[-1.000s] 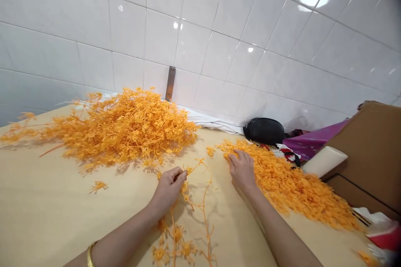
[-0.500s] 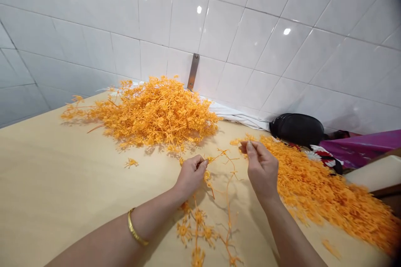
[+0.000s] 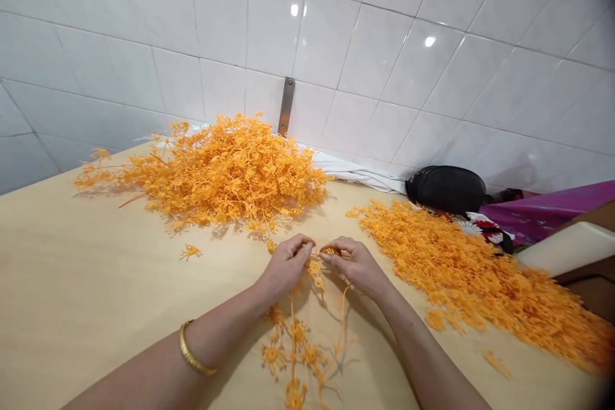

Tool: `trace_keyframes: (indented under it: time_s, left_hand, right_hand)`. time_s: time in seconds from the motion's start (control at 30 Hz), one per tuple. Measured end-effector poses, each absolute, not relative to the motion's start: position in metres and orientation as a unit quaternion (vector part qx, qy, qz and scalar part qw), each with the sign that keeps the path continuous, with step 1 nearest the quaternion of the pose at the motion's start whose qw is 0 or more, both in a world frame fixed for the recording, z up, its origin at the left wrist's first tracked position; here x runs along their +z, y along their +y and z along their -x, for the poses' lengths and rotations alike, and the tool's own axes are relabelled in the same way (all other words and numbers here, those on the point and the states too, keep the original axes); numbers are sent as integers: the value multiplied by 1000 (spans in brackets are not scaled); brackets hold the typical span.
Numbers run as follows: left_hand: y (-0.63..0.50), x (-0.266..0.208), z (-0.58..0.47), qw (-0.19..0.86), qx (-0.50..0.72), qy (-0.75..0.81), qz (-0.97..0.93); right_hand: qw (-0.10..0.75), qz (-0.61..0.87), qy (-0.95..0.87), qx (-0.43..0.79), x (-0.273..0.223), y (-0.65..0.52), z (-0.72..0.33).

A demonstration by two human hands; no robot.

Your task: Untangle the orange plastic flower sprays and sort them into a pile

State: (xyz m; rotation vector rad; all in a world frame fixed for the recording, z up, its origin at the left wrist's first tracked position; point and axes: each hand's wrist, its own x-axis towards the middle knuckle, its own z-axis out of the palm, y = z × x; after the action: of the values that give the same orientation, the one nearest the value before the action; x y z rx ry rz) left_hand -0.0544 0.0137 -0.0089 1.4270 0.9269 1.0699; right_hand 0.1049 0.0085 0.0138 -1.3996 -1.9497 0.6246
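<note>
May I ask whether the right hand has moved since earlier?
Yes: judged against the metal bracket, the right hand moved left, toward the left hand.

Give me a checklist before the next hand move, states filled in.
1. Left hand has the sprig: ok, pinched near its far end.
2. Right hand has a flower: ok, fingers closed around it.
3. Flower detached from sprig: cannot tell, hands hide the join.
4. Left pile and right pile apart: ok.
5. No strays: not ok, a loose sprout lies nearer than the left pile.
6. Bag away from hands: ok, by the wall.
</note>
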Motion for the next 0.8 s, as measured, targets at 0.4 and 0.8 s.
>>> trace_keyframes:
  time_s: [0.4, 0.8]
  left_hand:
    - [9, -3, 52, 778, 372, 352, -364]
    - [4, 0, 52, 714, 365, 385, -457]
  right_hand:
    - [506, 595, -608, 143, 4, 13, -115]
    - [716, 605, -309, 160, 18, 30, -168]
